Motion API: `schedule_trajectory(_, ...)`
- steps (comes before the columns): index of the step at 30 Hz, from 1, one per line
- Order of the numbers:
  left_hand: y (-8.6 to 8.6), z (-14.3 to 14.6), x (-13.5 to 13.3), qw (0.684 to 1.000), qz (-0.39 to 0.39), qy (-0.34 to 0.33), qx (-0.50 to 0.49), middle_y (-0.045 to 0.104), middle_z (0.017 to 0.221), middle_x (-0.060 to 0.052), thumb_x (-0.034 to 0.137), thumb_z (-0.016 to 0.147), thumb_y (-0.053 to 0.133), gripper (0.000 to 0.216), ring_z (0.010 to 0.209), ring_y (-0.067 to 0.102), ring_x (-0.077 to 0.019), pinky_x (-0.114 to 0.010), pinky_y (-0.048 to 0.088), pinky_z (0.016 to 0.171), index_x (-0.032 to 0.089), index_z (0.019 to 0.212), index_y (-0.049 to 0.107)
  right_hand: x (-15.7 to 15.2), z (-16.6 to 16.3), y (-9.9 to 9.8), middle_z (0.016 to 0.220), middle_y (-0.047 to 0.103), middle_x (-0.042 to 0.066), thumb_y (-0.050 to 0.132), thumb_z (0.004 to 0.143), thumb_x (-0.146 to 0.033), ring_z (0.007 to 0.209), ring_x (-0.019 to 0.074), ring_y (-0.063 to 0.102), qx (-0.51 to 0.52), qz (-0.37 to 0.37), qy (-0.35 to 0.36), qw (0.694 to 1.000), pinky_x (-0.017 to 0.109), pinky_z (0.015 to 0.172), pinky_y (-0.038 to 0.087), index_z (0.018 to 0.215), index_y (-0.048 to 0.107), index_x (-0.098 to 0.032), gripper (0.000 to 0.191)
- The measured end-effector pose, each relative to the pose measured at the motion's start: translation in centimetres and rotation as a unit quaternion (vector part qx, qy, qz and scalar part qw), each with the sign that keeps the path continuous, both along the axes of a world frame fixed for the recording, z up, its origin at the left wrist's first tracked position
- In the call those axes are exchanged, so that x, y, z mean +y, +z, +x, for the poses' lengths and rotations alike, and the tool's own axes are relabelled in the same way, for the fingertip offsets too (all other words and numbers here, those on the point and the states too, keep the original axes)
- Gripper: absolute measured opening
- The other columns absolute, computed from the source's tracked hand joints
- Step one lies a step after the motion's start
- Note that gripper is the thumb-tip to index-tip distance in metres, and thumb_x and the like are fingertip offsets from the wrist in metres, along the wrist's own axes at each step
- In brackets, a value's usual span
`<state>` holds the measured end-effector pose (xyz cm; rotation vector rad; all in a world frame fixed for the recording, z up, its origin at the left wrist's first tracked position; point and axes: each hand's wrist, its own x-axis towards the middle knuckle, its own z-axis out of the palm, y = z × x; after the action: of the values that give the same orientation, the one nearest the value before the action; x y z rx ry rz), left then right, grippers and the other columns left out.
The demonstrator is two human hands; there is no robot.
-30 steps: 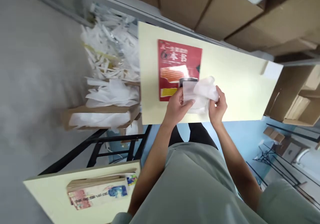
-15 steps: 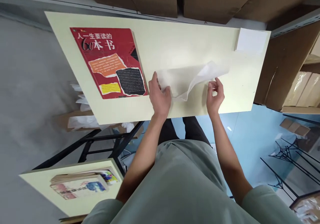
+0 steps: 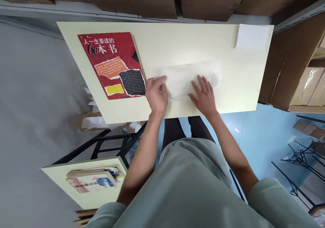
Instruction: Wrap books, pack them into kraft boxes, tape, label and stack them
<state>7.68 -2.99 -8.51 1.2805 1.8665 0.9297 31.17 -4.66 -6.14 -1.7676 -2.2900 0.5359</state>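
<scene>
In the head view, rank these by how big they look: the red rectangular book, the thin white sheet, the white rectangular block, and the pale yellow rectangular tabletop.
1. Pale yellow rectangular tabletop
2. Red rectangular book
3. Thin white sheet, partly covered
4. White rectangular block

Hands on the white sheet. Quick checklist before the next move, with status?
1. Sheet spread out on the table: ok, lies mostly flat.
2. Right hand on the sheet: ok, fingers spread over it.
3. Left hand gripping the sheet's left end: cannot tell, fingers are there but curled and partly hidden.
4. Sheet apart from the red book: ok, table shows between them.
5. Left hand off the book: cannot tell, its edge meets the book's near right corner in this view.
6. White block away from the sheet: ok, at the table's far right corner.
</scene>
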Motion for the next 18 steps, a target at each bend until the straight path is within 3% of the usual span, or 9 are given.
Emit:
schedule_trajectory(3,-0.3,-0.9,0.9,1.000,-0.008,-0.010,0.004,0.078,0.117,-0.008,0.023,0.102,0.065,0.025,0.121,0.076,-0.0296,-0.047,0.056,0.128,0.026,0.111,0.087,-2.0,3.0,-1.4,0.179,0.056,0.016,0.051,0.118,-0.032,0.173,0.0351,0.046,-0.016,0.003,-0.034,0.999,0.070,0.141,0.040,0.154,0.068,-0.024,0.041)
schedule_trajectory(8,-1.3,-1.6,1.2,0.999,-0.022,-0.030,0.001,0.076,0.129,-0.008,0.026,0.099,0.074,0.025,0.133,0.073,-0.0323,-0.050,0.051,0.135,0.026,0.122,0.083,-4.8,6.7,0.2,0.160,0.071,0.019,0.049,0.115,-0.028,0.162,0.0371,0.058,-0.027,0.028,-0.067,0.997,0.077,0.139,0.038,0.127,0.077,-0.021,0.031)
schedule_trajectory(14,-0.9,-1.8,0.3,0.994,-0.030,-0.102,0.006,0.068,0.150,-0.011,0.026,0.083,0.095,0.062,0.154,0.060,-0.0411,-0.060,0.045,0.140,0.028,0.141,0.074,-1.3,1.9,1.8,0.162,0.067,0.013,0.052,0.105,-0.018,0.173,0.0376,0.043,0.006,-0.039,0.016,0.999,0.079,0.146,0.023,0.157,0.066,-0.026,0.055)
schedule_trajectory(18,-0.4,-1.9,0.3,0.992,-0.041,-0.121,-0.011,0.061,0.161,-0.014,0.020,0.083,0.094,0.070,0.165,0.049,-0.0446,-0.065,0.033,0.146,0.024,0.148,0.068,1.3,1.1,1.2,0.114,0.077,0.008,0.054,0.103,-0.012,0.145,0.0321,0.065,0.035,-0.080,0.023,0.996,0.077,0.151,0.011,0.134,0.077,-0.027,0.042)
